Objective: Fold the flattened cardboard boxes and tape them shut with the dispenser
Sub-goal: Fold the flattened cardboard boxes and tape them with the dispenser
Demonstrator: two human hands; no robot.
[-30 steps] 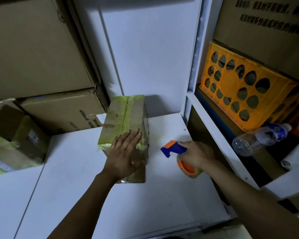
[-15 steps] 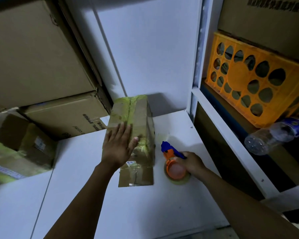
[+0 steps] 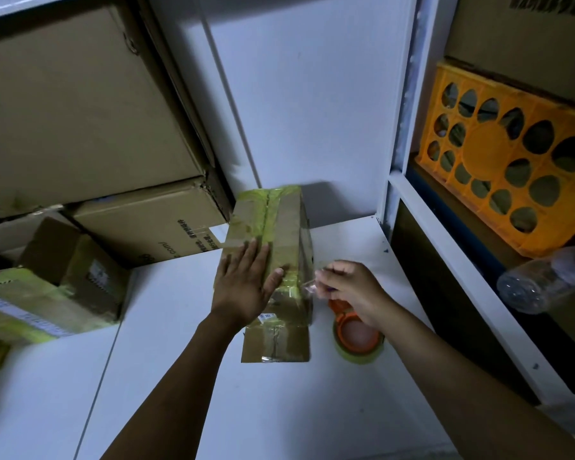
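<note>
A small cardboard box (image 3: 281, 227) with yellow-green tape along its top seam stands on the white table (image 3: 279, 403). My left hand (image 3: 244, 285) lies flat on the box top with its fingers straight. A flap (image 3: 276, 343) juts out at the box's near end. To the right of the box the orange tape dispenser (image 3: 357, 338) with its roll of clear tape rests on the table. My right hand (image 3: 349, 290) is over the dispenser, fingers curled, pinching the clear tape end beside the box's right side.
Large cardboard boxes (image 3: 80, 111) are stacked at the back left, with a taped box (image 3: 54, 287) lying at the left. A white shelf frame (image 3: 445, 260) stands on the right and holds an orange crate (image 3: 512, 167) and a plastic bottle (image 3: 545, 280).
The dispenser came down from the air onto the table beside the box. My right hand shifted from the handle to the tape end. My left hand stayed on the box top.
</note>
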